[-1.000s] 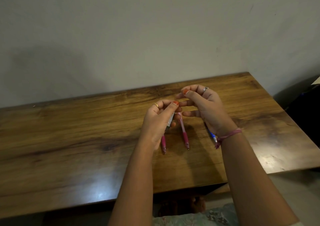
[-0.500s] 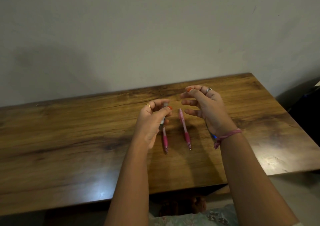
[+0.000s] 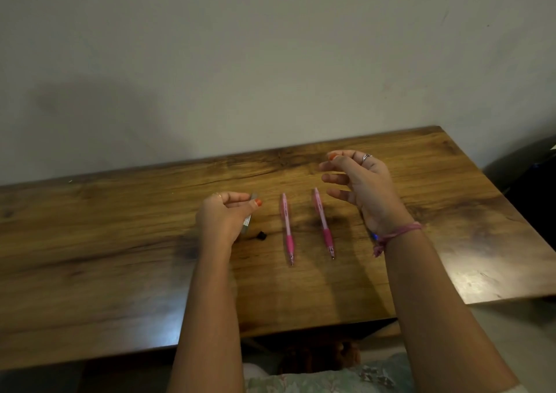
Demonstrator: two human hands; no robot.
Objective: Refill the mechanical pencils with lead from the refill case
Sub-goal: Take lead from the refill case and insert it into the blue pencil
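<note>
Two pink mechanical pencils lie side by side on the wooden table (image 3: 120, 242), tips toward me: the left pencil (image 3: 286, 228) and the right pencil (image 3: 323, 222). My left hand (image 3: 224, 219) pinches the grey lead refill case (image 3: 249, 215) between thumb and fingers, low over the table left of the pencils. A small black cap (image 3: 261, 236) lies just right of that hand. My right hand (image 3: 361, 186) hovers above and right of the pencils, fingers loosely curled and spread, holding nothing. A blue pencil (image 3: 374, 236) peeks out under my right wrist.
A plain grey wall rises behind the table. Something dark (image 3: 529, 182) stands off the table's right end. The table's front edge runs close to my lap, with patterned cloth (image 3: 316, 380) below it.
My hands have drawn apart. The left hand carried the refill case leftward and down toward the table, uncovering the left pink pencil. The right hand moved right and its fingers spread.
</note>
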